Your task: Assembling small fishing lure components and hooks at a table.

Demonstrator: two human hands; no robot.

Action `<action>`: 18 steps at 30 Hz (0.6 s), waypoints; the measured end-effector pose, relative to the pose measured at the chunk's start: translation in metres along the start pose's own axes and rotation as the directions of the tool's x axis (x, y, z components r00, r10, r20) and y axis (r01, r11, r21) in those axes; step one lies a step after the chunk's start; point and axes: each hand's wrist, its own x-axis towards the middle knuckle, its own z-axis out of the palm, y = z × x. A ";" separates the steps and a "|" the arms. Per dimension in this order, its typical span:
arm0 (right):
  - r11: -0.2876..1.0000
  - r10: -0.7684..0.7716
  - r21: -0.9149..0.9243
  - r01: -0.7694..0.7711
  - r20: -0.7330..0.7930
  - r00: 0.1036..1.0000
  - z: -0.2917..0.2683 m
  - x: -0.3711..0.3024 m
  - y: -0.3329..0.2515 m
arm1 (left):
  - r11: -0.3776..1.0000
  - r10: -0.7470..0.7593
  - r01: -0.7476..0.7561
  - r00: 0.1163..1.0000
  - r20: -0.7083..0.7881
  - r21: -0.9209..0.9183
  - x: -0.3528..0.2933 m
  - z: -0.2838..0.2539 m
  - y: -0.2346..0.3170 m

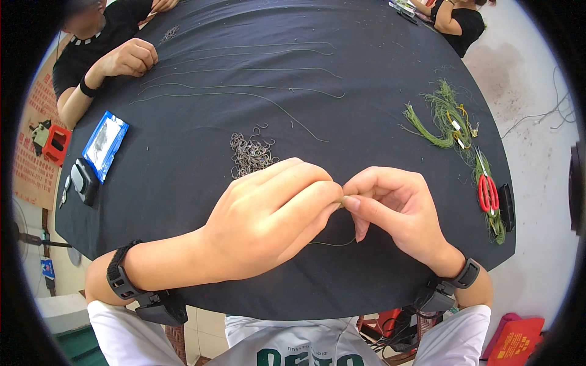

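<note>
My left hand [268, 216] and my right hand [400, 210] meet above the near part of the black-covered table, both closed in a fingertip pinch. A thin green fishing line [332, 245] curves below them, from under my left hand to the fingers of my right. Whatever else sits between the fingertips is too small and covered to make out. Just beyond my left hand lies a heap of metal fish hooks [250, 151], partly hidden by it. Several cut green lines [244, 93] stretch across the cloth farther off.
At the right are bundles of green line [442, 116], red-handled scissors [487, 192] and a black case [506, 207]. A blue-and-white packet [105, 146] and a dark rounded device [84, 182] lie at the left edge. One co-worker's hand [131, 58] rests far left; another person [458, 21] sits far right.
</note>
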 end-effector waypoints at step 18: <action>0.986 -0.075 -0.153 0.070 -0.027 0.997 0.002 -0.002 0.000 | 0.999 0.041 -0.041 0.999 0.018 0.000 -0.001 0.000 -0.001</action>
